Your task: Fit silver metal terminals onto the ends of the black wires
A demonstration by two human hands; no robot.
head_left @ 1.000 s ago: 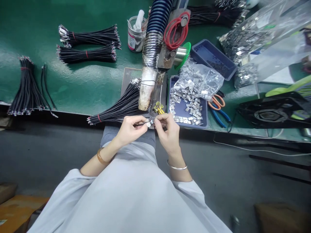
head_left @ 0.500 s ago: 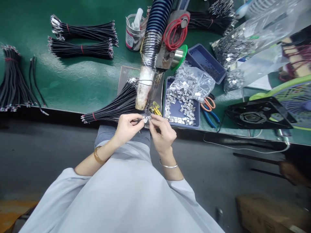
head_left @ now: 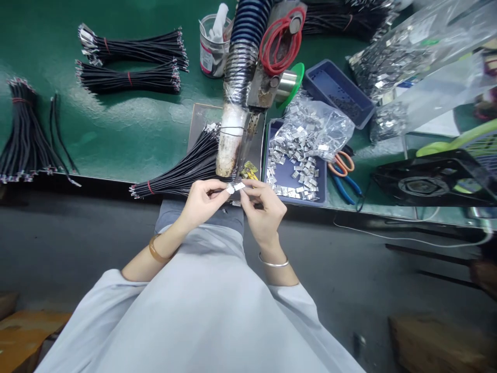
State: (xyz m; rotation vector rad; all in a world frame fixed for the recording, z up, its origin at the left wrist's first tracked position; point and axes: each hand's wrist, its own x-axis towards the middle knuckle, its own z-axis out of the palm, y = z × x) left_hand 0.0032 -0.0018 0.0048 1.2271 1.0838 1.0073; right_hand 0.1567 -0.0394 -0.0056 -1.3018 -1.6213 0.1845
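At the table's front edge, my left hand (head_left: 202,203) is closed in a pinch, its fingertips at the left end of a small silver metal connector (head_left: 239,186). What lies between those fingertips is mostly hidden. My right hand (head_left: 267,211) pinches the connector from the right with thumb and forefinger. Just behind my left hand, a bundle of black cables (head_left: 174,173) tied with a red band lies at a slant, its far ends on a flat board (head_left: 198,116). A blue tray (head_left: 322,181) of loose silver connectors (head_left: 298,168) stands right of my right hand.
A taped hose nozzle (head_left: 230,147) hangs over the board, close above my hands. Beside it are a solder spool (head_left: 286,85) and a yellow piece (head_left: 249,171). Orange-handled scissors (head_left: 344,165), blue-handled pliers (head_left: 347,189) and a black fan (head_left: 430,181) lie rightward; tied cable bundles (head_left: 130,77) lie left.
The connector between my fingertips has turned and now shows a bright flat face. My right hand has moved slightly rightward. The view has shifted a little, so the things on the right appear farther right.
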